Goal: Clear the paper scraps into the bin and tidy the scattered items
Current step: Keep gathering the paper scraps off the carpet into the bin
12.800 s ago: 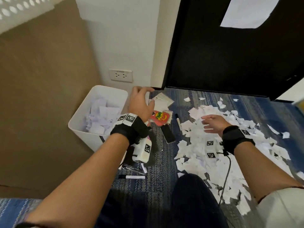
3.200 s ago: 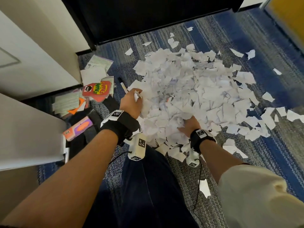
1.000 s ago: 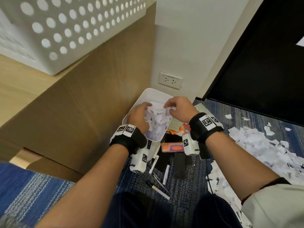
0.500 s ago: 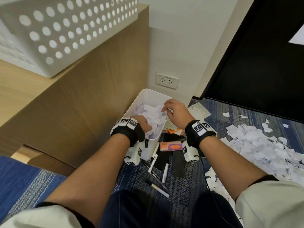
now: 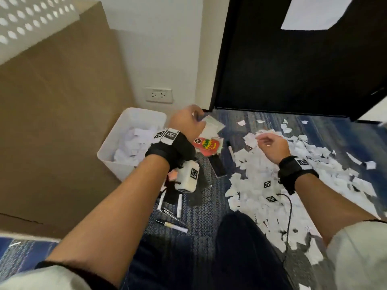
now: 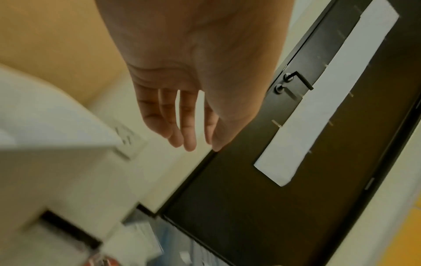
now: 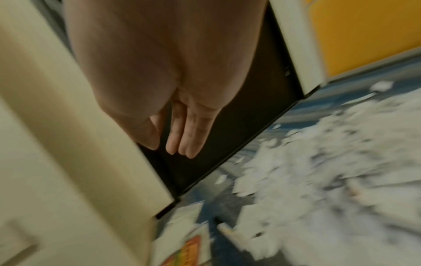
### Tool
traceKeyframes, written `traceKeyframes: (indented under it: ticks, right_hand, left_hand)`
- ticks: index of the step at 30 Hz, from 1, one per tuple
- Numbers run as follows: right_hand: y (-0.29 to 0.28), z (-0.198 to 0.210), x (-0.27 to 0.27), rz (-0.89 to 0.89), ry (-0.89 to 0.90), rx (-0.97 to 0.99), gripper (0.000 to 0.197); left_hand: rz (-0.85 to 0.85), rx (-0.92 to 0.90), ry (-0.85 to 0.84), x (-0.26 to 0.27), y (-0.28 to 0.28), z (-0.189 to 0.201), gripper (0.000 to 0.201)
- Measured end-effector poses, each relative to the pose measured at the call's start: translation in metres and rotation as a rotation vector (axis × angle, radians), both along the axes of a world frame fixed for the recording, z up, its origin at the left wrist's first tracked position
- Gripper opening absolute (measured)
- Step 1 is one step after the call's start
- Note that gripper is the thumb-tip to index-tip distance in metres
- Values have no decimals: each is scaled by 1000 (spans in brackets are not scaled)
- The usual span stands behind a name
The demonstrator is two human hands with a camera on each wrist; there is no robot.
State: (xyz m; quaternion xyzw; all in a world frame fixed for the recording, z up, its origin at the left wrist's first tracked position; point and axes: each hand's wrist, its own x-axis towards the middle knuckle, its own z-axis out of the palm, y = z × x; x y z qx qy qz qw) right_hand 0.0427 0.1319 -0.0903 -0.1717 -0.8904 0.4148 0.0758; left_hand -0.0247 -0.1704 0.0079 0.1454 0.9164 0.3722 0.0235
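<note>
Head view, w/ both wrist views. White bin (image 5: 109,147) stands on the carpet (image 5: 201,214) against a brown cabinet side (image 5: 58,122), below a wall socket (image 5: 159,95). Inside the bin: a heap of white paper scraps (image 5: 134,143), reaching approx. halfway up the walls.

Left hand (image 5: 186,124) hovers just right of the bin's far corner, above the rim; grip wide, fingers (image 6: 182,126) straight & loosely spread, holding nothing. Right hand (image 5: 270,145) is well right of the bin, over the main scrap pile (image 5: 282,185) on the carpet; grip likewise wide, fingers (image 7: 184,136) straight, side by side, empty.

Right of the bin, between it & the pile: a red card w/ green-yellow print (image 5: 206,144), white sheets (image 5: 211,126) beyond it toward the black door (image 5: 293,70), a flat black item (image 5: 217,166). Near side of the bin: several pens (image 5: 173,218) lying loose; a white marker (image 5: 230,151) at the pile's edge. Stray scraps lie further right of the pile.
</note>
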Motion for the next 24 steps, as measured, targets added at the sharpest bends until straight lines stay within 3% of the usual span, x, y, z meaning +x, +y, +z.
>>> traceKeyframes:
  ticks: [3, 5, 10, 15, 18, 20, 23, 24]
  right_hand:
    - [74, -36, 67, -176, -163, 93, 17]
    - [116, -62, 109, -260, -406, 69, 15]
    - [153, -124, 196, -353, -1019, -282, 60]
    - [156, -179, 225, -592, -935, -424, 110]
    - [143, -188, 217, -515, -832, -365, 119]
    - [143, -196, 204, -424, -815, -234, 127]
    - [139, -206, 185, -324, -763, -157, 129]
    - [140, -210, 180, -317, -752, -157, 127]
  left_hand:
    - [-105, 44, -119, 21, 68, -42, 41]
    - [-149, 58, -162, 32, 111, -72, 48]
    - [-213, 7, -301, 45, 190, -141, 40]
    - [-86, -47, -458, 43, 234, -198, 37]
    - [38, -105, -563, 42, 238, -226, 43]
    - [62, -208, -714, 41, 247, -253, 68]
    - [59, -313, -868, 44, 251, -277, 135]
    - [62, -362, -859, 46, 253, -280, 141]
